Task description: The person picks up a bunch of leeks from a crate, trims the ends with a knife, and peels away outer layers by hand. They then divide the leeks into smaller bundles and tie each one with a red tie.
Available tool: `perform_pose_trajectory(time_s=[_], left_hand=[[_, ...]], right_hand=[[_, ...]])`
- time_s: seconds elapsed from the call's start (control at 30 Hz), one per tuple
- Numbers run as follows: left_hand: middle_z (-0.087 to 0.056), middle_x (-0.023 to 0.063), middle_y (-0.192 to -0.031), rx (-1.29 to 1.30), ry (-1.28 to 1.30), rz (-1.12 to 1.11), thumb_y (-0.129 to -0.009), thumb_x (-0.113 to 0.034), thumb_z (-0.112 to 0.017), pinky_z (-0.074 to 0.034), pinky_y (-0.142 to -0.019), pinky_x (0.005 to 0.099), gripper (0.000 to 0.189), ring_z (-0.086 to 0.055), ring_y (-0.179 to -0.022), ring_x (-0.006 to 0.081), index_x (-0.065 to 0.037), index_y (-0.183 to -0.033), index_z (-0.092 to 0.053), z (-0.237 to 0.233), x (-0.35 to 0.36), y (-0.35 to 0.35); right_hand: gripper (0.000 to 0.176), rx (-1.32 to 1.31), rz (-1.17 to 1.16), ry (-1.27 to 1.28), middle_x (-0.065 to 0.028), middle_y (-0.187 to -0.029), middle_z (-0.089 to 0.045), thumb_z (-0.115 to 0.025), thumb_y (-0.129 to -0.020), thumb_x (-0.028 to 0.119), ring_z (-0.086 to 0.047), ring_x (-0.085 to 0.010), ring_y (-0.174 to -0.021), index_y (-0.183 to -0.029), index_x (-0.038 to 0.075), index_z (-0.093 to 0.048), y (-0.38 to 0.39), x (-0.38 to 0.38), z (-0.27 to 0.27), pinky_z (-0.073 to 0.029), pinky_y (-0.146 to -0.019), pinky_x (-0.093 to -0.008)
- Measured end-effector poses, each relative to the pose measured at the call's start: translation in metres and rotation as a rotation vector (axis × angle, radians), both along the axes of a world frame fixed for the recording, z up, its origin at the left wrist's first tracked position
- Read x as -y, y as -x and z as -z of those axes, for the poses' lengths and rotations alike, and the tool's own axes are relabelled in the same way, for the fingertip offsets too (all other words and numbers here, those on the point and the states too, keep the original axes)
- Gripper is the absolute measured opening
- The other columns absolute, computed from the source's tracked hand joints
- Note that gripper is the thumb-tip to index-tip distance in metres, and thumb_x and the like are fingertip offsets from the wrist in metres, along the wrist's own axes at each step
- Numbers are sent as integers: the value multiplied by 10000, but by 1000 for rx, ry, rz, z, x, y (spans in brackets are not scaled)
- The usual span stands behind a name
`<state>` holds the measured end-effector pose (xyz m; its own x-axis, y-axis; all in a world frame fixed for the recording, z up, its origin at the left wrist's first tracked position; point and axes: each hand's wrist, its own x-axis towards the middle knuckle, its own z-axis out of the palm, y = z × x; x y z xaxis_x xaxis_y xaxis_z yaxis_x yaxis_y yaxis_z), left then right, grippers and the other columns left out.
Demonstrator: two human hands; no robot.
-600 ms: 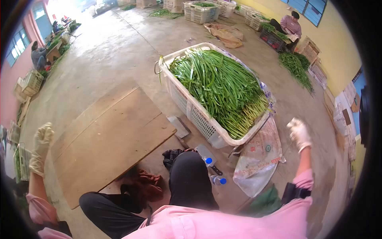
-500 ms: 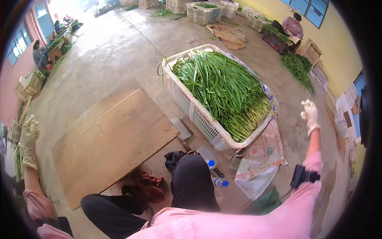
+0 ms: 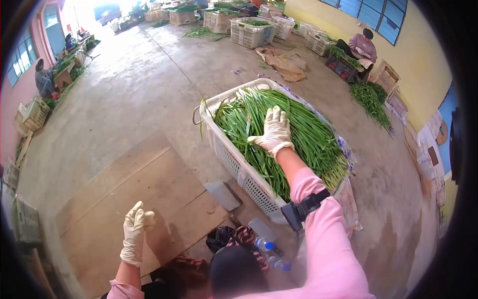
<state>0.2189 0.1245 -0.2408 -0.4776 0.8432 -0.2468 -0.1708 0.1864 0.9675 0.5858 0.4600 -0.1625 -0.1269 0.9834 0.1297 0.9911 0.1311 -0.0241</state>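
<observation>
1. Right hand [image 3: 273, 132], gloved, lies palm down with fingers spread on the long green stalks [image 3: 303, 134], gripping nothing.
2. These stalks fill a white plastic crate [image 3: 234, 164] on the concrete floor, centre of the frame.
3. Left hand [image 3: 134, 234], gloved and loosely open, is raised empty at lower left, above the wooden table [image 3: 169, 189].
4. Two blue-capped bottles [image 3: 266, 245] lie below the crate.
5. Another person [image 3: 362, 47] sits at upper right.
</observation>
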Motion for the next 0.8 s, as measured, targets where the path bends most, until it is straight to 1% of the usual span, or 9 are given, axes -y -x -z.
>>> perform_pose_trajectory(time_s=[0.07, 0.2, 0.23, 0.37, 0.5, 0.53, 0.63, 0.67, 0.8], left_hand=[[-731, 42, -907, -45, 68, 23, -1008, -307, -569, -508, -552, 232, 373, -634, -640, 101, -106, -1322, -555, 6, -2, 0], [-724, 58, -854, -34, 137, 13, -1006, -303, -569, -507, -527, 215, 399, -639, -627, 102, -44, -1309, -545, 0, -6, 0], [-723, 59, -848, -23, 157, 2, -1007, -301, -569, -509, -524, 214, 401, -638, -624, 103, -35, -1306, -545, -3, -8, -1], [-715, 72, -819, -26, 161, -35, -1022, -271, -538, -502, -474, 193, 363, -626, -571, 94, -23, -1287, -547, 7, -8, 2], [-708, 68, -782, -65, 215, -57, -1027, -256, -527, -484, -434, 177, 330, -613, -536, 78, -15, -1247, -569, 4, -13, 1], [-707, 65, -777, -64, 211, -62, -1027, -255, -527, -480, -429, 174, 322, -609, -531, 75, -14, -1235, -575, 4, -14, 1], [-708, 60, -769, -69, 213, -70, -1026, -259, -529, -473, -423, 173, 312, -605, -520, 73, -20, -1219, -579, 7, -13, 2], [-711, 62, -771, -75, 218, -65, -1024, -266, -532, -476, -426, 177, 316, -609, -520, 78, -29, -1229, -572, 11, -11, 4], [-714, 56, -773, -116, 200, -47, -1026, -261, -528, -473, -422, 181, 296, -606, -517, 70, -34, -1205, -587, 15, -10, 6]], right_hand=[[1341, 86, 19, 104, -222, -1618, -116, -744, -611, 728, -95, -436, -1490, -1555, 10, -119, 10, -16, -1, -113, -1209, -505], [1348, 245, 196, 129, -217, -1618, -133, -723, -602, 772, -120, -434, -1487, -1564, 47, -118, -22, -60, -8, -155, -1199, -515], [1406, 252, 256, 162, -215, -1616, -134, -759, -544, 774, -140, -435, -1482, -1565, 63, -105, -34, -70, -14, -171, -1197, -512], [1516, 50, 363, 187, -212, -1605, -145, -825, -392, 770, -186, -442, -1465, -1562, 106, -124, -82, -100, -16, -206, -1189, -525], [1592, -146, 383, 476, -210, -1625, -64, -789, -404, 823, -140, -405, -1488, -1577, 120, 26, -101, -123, 16, -188, -1196, -526], [1602, -135, 383, 522, -206, -1629, -35, -773, -419, 838, -117, -366, -1502, -1569, 123, 82, -102, -126, 16, -181, -1205, -503], [1599, -115, 285, 603, -213, -1623, -87, -776, -436, 826, -147, -352, -1499, -1564, 92, 88, -101, -120, 10, -194, -1208, -465], [1606, -77, 232, 628, -224, -1604, -171, -782, -450, 811, -220, -335, -1482, -1553, 52, 105, -98, -117, 6, -223, -1203, -421], [1607, -26, 166, 600, -239, -1557, -295, -809, -461, 772, -353, -345, -1423, -1543, 19, 111, -83, -92, -3, -287, -1178, -393]])
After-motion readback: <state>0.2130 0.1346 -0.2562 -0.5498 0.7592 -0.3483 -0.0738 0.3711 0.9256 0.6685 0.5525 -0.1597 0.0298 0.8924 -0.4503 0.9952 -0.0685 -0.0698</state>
